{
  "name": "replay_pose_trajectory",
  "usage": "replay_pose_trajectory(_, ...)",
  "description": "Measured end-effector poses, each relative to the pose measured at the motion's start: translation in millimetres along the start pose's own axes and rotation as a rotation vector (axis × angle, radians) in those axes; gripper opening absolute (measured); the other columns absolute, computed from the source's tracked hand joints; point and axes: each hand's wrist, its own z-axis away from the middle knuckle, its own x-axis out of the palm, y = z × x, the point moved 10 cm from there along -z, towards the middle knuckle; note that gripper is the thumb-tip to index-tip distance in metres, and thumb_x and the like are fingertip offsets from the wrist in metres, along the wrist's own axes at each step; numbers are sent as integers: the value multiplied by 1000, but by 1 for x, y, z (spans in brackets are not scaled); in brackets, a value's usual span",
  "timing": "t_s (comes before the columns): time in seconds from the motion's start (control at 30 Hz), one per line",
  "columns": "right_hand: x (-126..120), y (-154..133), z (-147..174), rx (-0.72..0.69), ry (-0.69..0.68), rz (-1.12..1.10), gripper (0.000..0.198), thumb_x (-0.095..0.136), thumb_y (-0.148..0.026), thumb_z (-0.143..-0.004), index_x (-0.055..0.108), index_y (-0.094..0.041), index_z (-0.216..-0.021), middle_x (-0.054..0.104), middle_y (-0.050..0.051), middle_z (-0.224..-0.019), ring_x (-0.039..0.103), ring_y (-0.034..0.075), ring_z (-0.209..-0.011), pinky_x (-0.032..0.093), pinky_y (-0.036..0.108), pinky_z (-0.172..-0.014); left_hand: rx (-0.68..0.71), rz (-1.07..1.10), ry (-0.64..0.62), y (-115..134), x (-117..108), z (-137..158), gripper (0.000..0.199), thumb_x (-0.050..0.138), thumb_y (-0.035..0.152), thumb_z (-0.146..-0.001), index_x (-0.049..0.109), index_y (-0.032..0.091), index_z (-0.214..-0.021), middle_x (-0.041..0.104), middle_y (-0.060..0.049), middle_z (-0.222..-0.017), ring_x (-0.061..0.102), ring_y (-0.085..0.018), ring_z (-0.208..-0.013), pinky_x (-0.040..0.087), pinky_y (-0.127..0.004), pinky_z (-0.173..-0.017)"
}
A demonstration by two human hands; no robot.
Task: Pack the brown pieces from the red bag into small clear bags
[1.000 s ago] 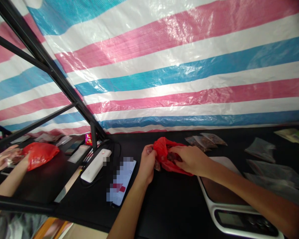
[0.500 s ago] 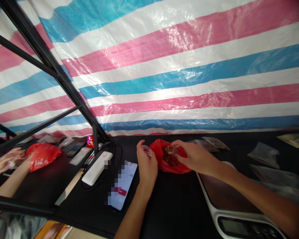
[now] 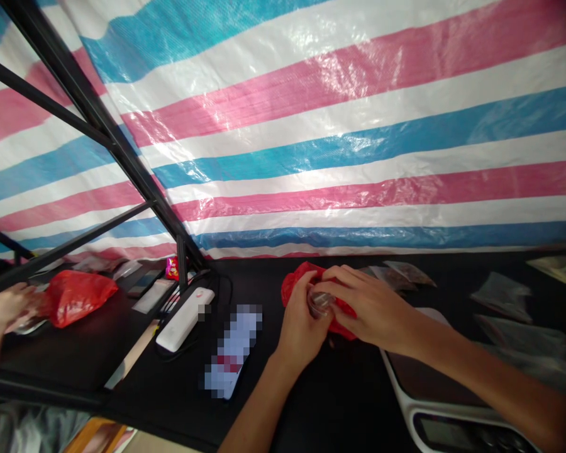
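My left hand [image 3: 304, 327] is curled around a small clear plastic bag [image 3: 321, 303], its round mouth facing up. Over that mouth my right hand [image 3: 365, 302] bends its fingers inward, the tips close to the plastic; what they pinch, if anything, is hidden. Behind and beneath both hands sits a red plastic bag [image 3: 290, 286], mostly covered, so its contents do not show from here. A tiny dark piece [image 3: 331, 343] lies on the black table just below the hands.
A kitchen scale [image 3: 412, 399] stands under my right forearm. Left are a phone [image 3: 233, 352] and a white power strip [image 3: 183, 319]. Clear bags [image 3: 502, 296] lie right, filled ones [image 3: 410, 274] behind. Beyond the black frame [image 3: 144, 182], another person's hand [image 3: 9, 308] is beside a red bag [image 3: 80, 299].
My right hand has come out of the red bag, where brown pieces showed, and moved to the clear bag. My left hand has shifted right, in front of the red bag.
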Motion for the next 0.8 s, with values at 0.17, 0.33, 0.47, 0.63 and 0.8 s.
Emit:
replay_pose_trajectory(0.17, 0, -3, 1, -47, -1, 30, 47, 53, -6, -97, 65, -27, -138, 67, 10, -127, 63, 28, -116, 54, 48, -101, -31, 46, -35, 2, 5, 0, 66, 71, 15, -87, 47, 25, -148, 64, -10, -140, 66, -26, -124, 51, -45, -112)
replay_pose_trajectory(0.33, 9, 8, 2, -2, -24, 22, 44, 57, -15, -101, 59, -25, -144, 67, 10, -138, 63, 29, -124, 51, 50, -107, -29, 19, -37, -3, 5, -1, 63, 70, 18, -90, 47, 24, -148, 60, -12, -148, 60, -29, -136, 44, -49, -119)
replay_pose_trajectory(0.47, 5, 6, 1, -37, 6, 17, 31, 54, -16, -104, 67, -26, -130, 71, 9, -130, 65, 27, -119, 52, 47, -104, -4, -4, -64, -1, 7, -2, 56, 69, 21, -93, 51, 25, -145, 60, -12, -148, 59, -28, -138, 43, -48, -120)
replay_pose_trajectory(0.63, -13, 13, 0, 21, 106, 25, 29, 51, -17, -105, 63, -25, -130, 69, 9, -131, 64, 26, -122, 50, 44, -105, -68, -5, -9, -4, 1, -4, 49, 67, 30, -98, 51, 25, -143, 69, -9, -130, 69, -23, -115, 53, -39, -103)
replay_pose_trajectory(0.8, -2, 43, 3, 167, 86, 104, 21, 58, -25, -103, 63, -21, -123, 71, 11, -120, 67, 30, -113, 52, 47, -99, -147, -27, 107, -14, -15, -7, 46, 64, 33, -100, 49, 25, -143, 70, -2, -97, 68, -17, -82, 52, -29, -76)
